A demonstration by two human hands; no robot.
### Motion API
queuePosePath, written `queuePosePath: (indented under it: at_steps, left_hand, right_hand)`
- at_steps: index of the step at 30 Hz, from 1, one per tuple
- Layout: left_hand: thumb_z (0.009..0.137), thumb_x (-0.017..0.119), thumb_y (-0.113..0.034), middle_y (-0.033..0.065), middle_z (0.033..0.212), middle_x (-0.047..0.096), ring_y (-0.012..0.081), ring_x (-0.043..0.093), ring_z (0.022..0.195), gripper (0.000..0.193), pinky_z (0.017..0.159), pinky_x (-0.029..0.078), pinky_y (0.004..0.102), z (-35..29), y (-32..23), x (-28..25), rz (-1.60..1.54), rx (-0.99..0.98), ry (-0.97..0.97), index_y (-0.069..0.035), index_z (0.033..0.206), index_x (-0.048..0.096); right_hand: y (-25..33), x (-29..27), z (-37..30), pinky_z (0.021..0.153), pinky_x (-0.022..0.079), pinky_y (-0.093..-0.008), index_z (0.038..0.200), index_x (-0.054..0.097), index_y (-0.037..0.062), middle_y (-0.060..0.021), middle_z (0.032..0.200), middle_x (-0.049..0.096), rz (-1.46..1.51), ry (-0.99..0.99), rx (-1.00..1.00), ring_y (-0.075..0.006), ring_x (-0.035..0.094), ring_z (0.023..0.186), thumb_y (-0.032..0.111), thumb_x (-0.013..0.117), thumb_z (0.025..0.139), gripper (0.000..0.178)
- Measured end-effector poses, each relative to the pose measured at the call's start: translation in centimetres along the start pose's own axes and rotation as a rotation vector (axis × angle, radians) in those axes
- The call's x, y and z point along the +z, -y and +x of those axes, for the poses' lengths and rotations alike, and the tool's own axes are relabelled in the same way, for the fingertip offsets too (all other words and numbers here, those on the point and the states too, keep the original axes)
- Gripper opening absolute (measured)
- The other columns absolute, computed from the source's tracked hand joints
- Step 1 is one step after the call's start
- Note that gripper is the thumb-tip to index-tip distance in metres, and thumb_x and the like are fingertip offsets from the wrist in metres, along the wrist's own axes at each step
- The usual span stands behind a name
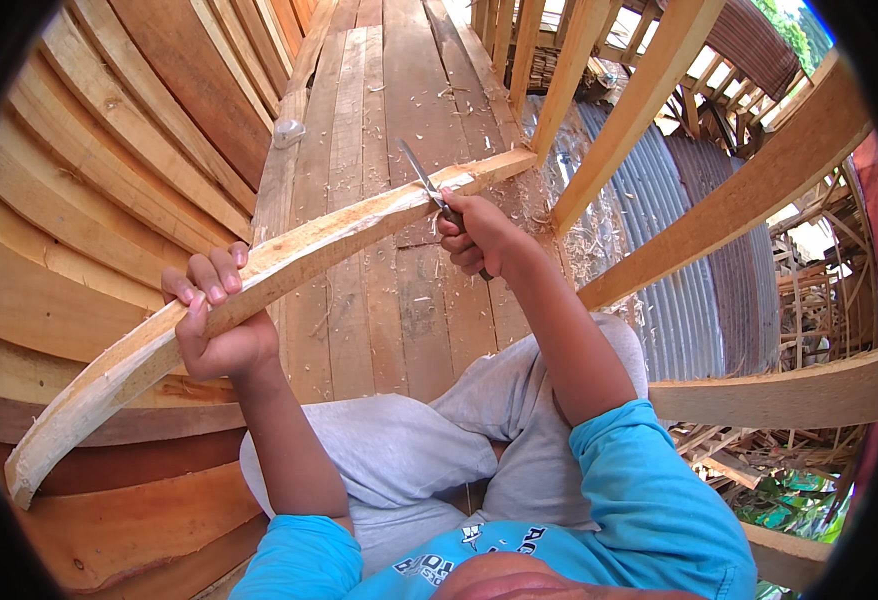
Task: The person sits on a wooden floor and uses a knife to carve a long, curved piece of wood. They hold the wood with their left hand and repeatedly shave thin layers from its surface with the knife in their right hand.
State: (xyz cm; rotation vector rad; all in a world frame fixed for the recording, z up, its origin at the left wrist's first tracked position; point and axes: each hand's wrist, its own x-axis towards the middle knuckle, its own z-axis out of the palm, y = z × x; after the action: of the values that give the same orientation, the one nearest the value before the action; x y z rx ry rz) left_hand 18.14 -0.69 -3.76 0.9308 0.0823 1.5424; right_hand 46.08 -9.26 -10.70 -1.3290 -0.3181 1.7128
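Note:
A long pale wooden beam slants across in front of me, from the lower left up to the railing posts on the right. Its upper edge is shaved rough and whitish. My left hand is wrapped round it left of the middle, fingers over the top and thumb on the near side. In my right hand is the dark handle of a knife. The blade points up and away to the left, crossing the beam's shaved edge; whether it is cutting in, I cannot tell.
Wood shavings lie scattered over the plank floor. A plank wall rises at the left. On the right stand railing posts, with corrugated metal sheets beyond and below. A small clear container sits by the wall.

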Motion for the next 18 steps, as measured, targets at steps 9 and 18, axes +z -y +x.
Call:
queuePosePath:
  at_steps: [9, 18]
  left_hand:
    - [0.068, 0.054, -0.018, -0.0016, 0.065, 0.043, 0.0136, 0.045, 0.067, 0.017, 0.083, 0.037, 0.0382, 0.0, -0.1, 0.0, 0.014, 0.006, 0.008, -0.018, 0.079, 0.041]
    - [0.068, 0.054, -0.018, -0.0015, 0.065, 0.043, 0.0136, 0.044, 0.066, 0.018, 0.083, 0.037, 0.0379, 0.1, 0.0, 0.0, 0.016, 0.009, 0.007, -0.019, 0.079, 0.039]
  right_hand:
    - [-0.6, -0.8, 0.3, 0.035, 0.011, -0.0272, 0.062, 0.032, 0.0168, 0.0069, 0.048, 0.022, 0.172, 0.162, 0.025, -0.0069, 0.014, 0.039, 0.051, 0.027, 0.104, 0.055]
    - [-1.3, -1.2, 0.9, 0.034, 0.013, -0.0259, 0.064, 0.033, 0.0167, 0.0066, 0.049, 0.023, 0.248, 0.254, -0.020, -0.0066, 0.015, 0.039, 0.046, 0.026, 0.105, 0.051]
